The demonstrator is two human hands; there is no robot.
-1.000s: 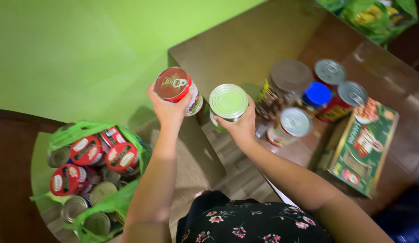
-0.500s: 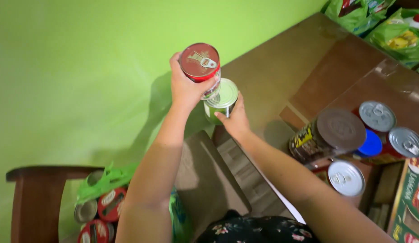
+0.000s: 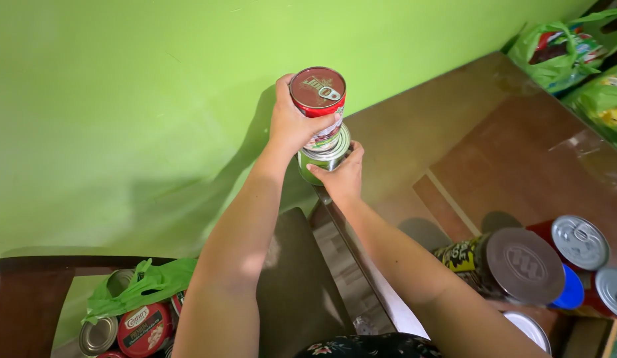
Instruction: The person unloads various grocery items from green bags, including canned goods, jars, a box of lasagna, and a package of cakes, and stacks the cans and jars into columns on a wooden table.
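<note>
My left hand (image 3: 290,122) grips a red can (image 3: 318,99) with a pull-tab lid and holds it on top of a green can (image 3: 325,158). My right hand (image 3: 339,176) wraps the green can from below, at the near corner of the brown table (image 3: 454,139) by the green wall. Both cans stand upright, one stacked on the other.
Several tins and a tall dark canister (image 3: 507,265) stand at the table's right end. Green bags (image 3: 567,53) of goods lie at the far right. A green bag with more cans (image 3: 139,318) sits on a wooden chair at lower left.
Both hands moved toward the wall and table corner. The red can, earlier beside the green can, now sits on top of it.
</note>
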